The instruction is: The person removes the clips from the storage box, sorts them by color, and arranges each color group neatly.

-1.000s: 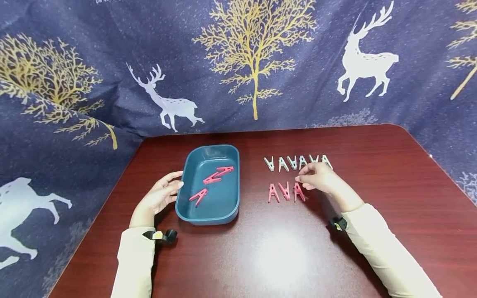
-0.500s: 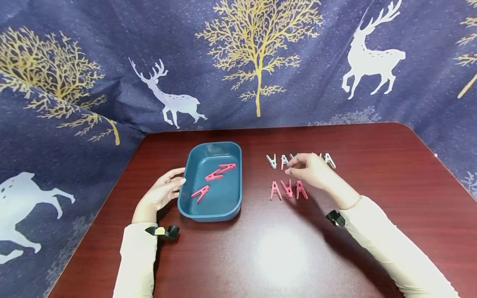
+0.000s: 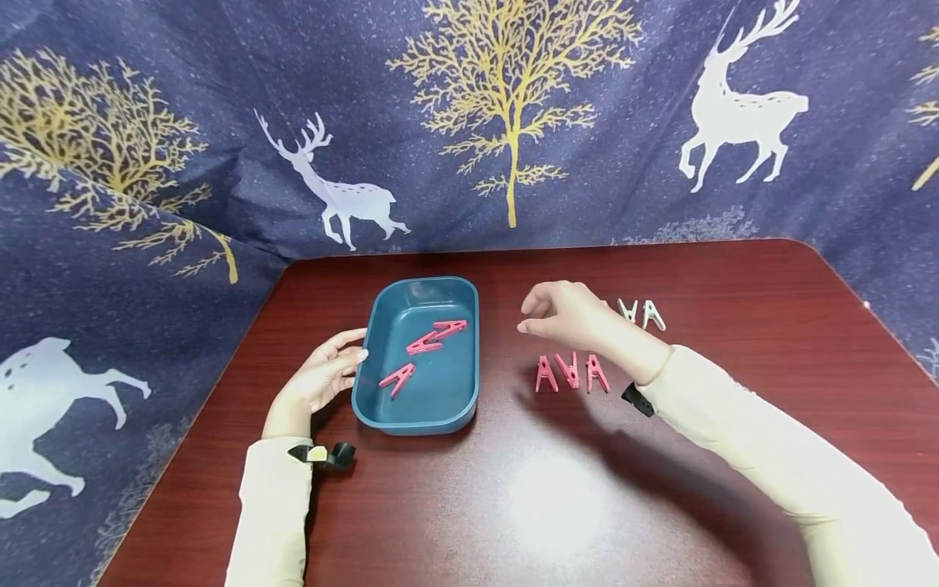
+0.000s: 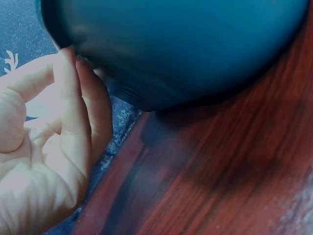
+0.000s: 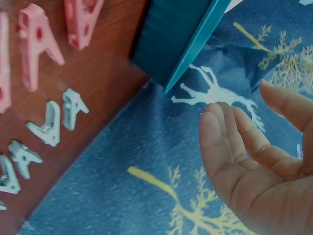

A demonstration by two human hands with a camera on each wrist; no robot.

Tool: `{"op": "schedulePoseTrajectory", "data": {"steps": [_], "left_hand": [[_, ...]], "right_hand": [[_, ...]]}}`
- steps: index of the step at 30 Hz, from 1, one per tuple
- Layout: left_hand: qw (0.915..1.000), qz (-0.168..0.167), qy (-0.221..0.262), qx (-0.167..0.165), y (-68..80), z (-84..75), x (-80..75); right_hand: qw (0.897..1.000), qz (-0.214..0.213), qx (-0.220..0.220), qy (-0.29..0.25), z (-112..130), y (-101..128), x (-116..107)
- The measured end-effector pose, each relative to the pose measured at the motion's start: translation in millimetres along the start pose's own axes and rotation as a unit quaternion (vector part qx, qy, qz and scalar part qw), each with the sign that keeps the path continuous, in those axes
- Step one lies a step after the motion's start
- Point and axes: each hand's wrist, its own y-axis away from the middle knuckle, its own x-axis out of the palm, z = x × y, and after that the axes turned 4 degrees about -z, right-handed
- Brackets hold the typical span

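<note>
In the head view my left hand [image 3: 320, 377] holds the left edge of a blue plastic tub [image 3: 415, 428], thumb and fingertips at its rim. Three pink clothespins lie inside, one of them nearest the front [image 3: 398, 377]. My right hand [image 3: 568, 314] hovers to the right of the tub, fingers loosely bent, thumb apart. The right wrist view shows nothing between that thumb and the fingers [image 5: 215, 132]. Three more pink clothespins stand in a row on the table, the middle one [image 3: 568, 371] pointing the other way. Behind them, the right hand partly hides a row of pale green clothespins [image 3: 652, 315].
The dark red wooden table [image 3: 440, 505] reaches back to a blue cloth [image 3: 455, 212] printed with deer and trees. A bright light reflection lies on the front of the table. Black straps sit on both wrists, the left with a small camera [image 3: 341, 455].
My right hand has moved left and up from the pink clothespins, passing over the pale green row. The left hand stays at the tub, and the view has shifted slightly.
</note>
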Motion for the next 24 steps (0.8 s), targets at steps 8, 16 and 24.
{"op": "schedulePoseTrajectory", "data": {"steps": [8, 16, 24], "left_hand": [[1.0000, -0.002, -0.005, 0.001, 0.1, 0.5, -0.5], [1.0000, -0.001, -0.001, 0.001, 0.8, -0.2, -0.6], [1.0000, -0.005, -0.001, 0.000, -0.2, 0.2, -1.0]], "right_hand": [[0.999, 0.032, -0.039, 0.020, 28.4, -19.4, 11.0], [0.996, 0.073, -0.056, 0.016, 44.4, -40.9, 31.5], [0.987, 0.117, -0.107, 0.035, 48.7, -59.8, 54.5]]}}
